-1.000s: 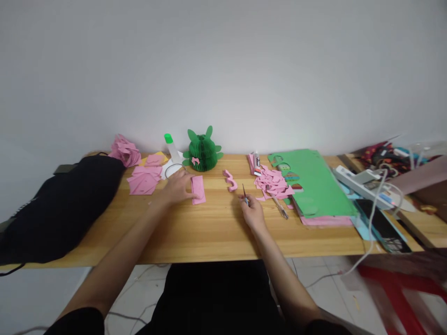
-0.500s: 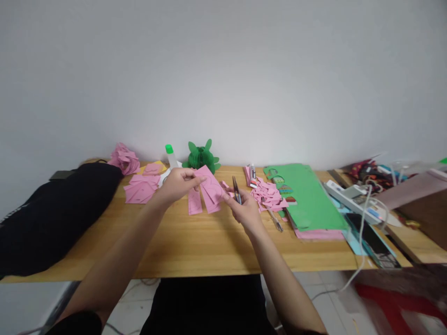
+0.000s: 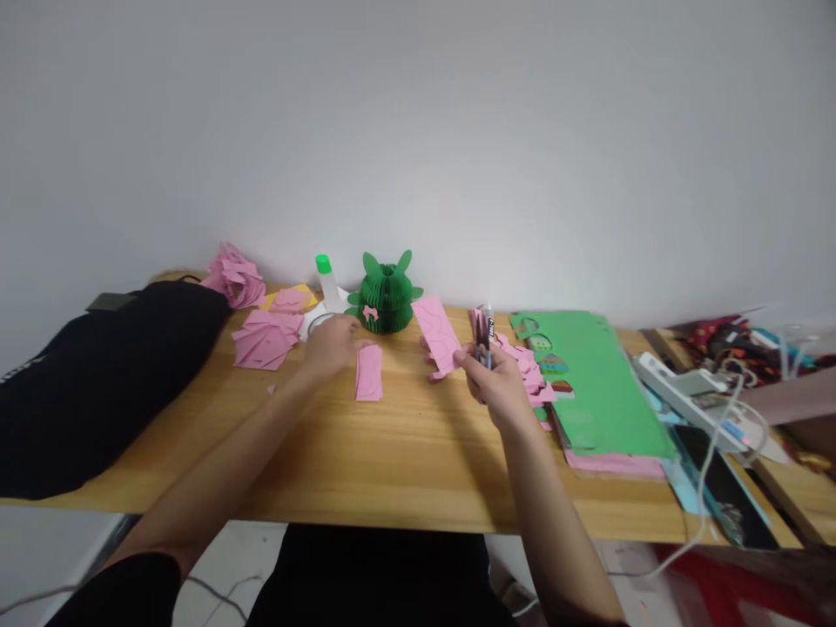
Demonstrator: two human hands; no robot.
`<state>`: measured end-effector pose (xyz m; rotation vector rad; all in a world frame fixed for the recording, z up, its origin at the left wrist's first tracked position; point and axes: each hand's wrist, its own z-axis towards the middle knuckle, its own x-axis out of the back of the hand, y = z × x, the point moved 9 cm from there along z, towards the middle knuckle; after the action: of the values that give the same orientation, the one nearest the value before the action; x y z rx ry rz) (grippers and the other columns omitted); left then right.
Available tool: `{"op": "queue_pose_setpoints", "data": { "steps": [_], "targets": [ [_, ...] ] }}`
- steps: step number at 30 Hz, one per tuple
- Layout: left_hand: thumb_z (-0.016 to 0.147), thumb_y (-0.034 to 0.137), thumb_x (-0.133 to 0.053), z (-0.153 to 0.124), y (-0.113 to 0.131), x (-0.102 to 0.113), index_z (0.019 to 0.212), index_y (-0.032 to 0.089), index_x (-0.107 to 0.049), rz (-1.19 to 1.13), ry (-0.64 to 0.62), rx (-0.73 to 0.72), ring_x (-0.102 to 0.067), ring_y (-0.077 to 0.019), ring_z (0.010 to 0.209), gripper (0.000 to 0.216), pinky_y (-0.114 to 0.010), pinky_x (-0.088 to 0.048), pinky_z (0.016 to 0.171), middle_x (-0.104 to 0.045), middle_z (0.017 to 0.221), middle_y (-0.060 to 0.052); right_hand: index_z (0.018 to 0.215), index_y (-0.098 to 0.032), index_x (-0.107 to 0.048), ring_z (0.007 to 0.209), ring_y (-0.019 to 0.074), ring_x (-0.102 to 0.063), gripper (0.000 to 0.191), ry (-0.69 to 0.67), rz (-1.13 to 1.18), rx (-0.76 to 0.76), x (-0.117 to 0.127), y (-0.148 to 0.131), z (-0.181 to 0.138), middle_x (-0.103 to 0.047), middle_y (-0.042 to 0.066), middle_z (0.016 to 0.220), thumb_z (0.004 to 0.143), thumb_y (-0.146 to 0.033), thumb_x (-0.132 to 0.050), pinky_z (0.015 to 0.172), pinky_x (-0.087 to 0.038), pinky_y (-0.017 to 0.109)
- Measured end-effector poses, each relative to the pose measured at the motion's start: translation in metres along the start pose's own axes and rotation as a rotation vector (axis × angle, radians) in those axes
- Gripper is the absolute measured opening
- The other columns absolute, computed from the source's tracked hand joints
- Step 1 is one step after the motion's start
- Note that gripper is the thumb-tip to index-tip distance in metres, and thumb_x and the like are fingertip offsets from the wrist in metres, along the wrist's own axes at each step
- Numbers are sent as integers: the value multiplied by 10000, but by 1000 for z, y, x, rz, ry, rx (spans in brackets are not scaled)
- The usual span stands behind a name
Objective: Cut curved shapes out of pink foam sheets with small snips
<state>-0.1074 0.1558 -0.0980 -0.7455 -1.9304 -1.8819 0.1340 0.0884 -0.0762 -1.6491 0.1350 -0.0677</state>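
Note:
My right hand [image 3: 496,379] is closed, pinching a pink paper piece [image 3: 436,331] with curved drawn lines between thumb and finger. Tucked in that same hand is a pair of scissors [image 3: 481,335], dark blades pointing up. My left hand [image 3: 332,344] is slightly blurred, with thumb and forefinger apart at the top of a small stack of pink paper strips [image 3: 369,374] lying on the table. I see nothing held in it. Behind the hands stands a green pleated paper figure [image 3: 387,300] with leaf-like ears and a pink bow.
Left are pink paper cut-outs [image 3: 266,338], a green-capped glue bottle [image 3: 327,280] and a black cloth item [image 3: 111,374]. Right are pink scraps [image 3: 532,370], a glue tube [image 3: 489,322], green sheets [image 3: 601,383], a power strip [image 3: 685,396] and a phone [image 3: 722,488].
My left hand has let go of the pink paper and moved left and down to the strips. My right hand has carried its paper and the scissors right. The camera view has shifted slightly.

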Motion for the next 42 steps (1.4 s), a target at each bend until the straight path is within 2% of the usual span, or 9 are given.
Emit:
{"op": "queue_pose_setpoints", "data": {
  "steps": [3,7,11,15,18,23,30,36,42],
  "targets": [
    [724,299,-771,-19,44,3,896,181,-744,-75,-88,-89,-675,-159,627,211,-240,-511,547,-746,825,-26,681,-191,-592,320,52,-229,262,-51,-4,22,3,-27,-5,-339,-125,397,632,-385,-761,333,-131,205],
    [672,363,-791,-53,116,-6,779,230,-784,-256,-408,-278,-626,-154,473,171,-254,-502,477,-726,617,-10,633,-186,-619,354,55,-252,176,-209,-98,173,-12,-80,-12,-370,-101,427,712,-297,-729,344,-170,207],
    [778,342,-697,-63,147,15,399,219,-622,-402,-279,-355,-611,-154,463,405,-235,-457,470,-561,368,-6,607,-186,-621,396,63,-316,183,-300,-139,286,-28,-114,-18,-447,-70,483,733,-272,-723,370,-228,211],
    [808,335,-677,-64,149,26,409,216,-627,-516,-83,-384,-645,-165,549,419,-277,-530,607,-602,425,-13,665,-176,-644,391,49,-248,205,-69,8,318,-16,-118,-15,-396,-83,491,742,-334,-750,345,-170,198],
    [839,362,-653,-64,148,28,466,209,-667,-600,63,-394,-614,-160,511,403,-292,-507,552,-686,520,-40,701,-183,-631,363,46,-242,260,-4,140,277,-18,-109,-15,-345,-107,468,687,-367,-815,320,-184,182],
    [794,384,-705,-61,136,24,470,212,-634,-820,305,-276,-719,-222,621,374,-314,-515,553,-755,613,-68,794,-194,-634,355,53,-246,328,109,250,326,-17,-105,-18,-330,-111,487,758,-492,-766,303,-204,171],
    [749,332,-764,-60,132,15,582,231,-656,-1129,438,-219,-746,-184,601,223,-264,-534,490,-779,662,0,724,-201,-561,465,101,-324,505,-179,50,389,-47,-100,-25,-368,-57,544,955,-629,-424,425,-299,225],
    [747,411,-764,-67,130,12,635,226,-687,-1167,490,-162,-755,-213,623,229,-333,-623,600,-776,653,-2,730,-212,-529,556,116,-385,413,-154,72,316,-59,-90,-37,-444,-30,622,972,-543,-484,504,-336,236],
    [802,364,-747,-74,127,13,685,239,-740,-1122,510,-222,-743,-183,606,171,-289,-628,595,-770,661,12,756,-213,-549,468,86,-305,378,-197,218,293,-65,-90,-37,-391,-58,569,925,-551,-573,407,-267,193]
  ]
}}
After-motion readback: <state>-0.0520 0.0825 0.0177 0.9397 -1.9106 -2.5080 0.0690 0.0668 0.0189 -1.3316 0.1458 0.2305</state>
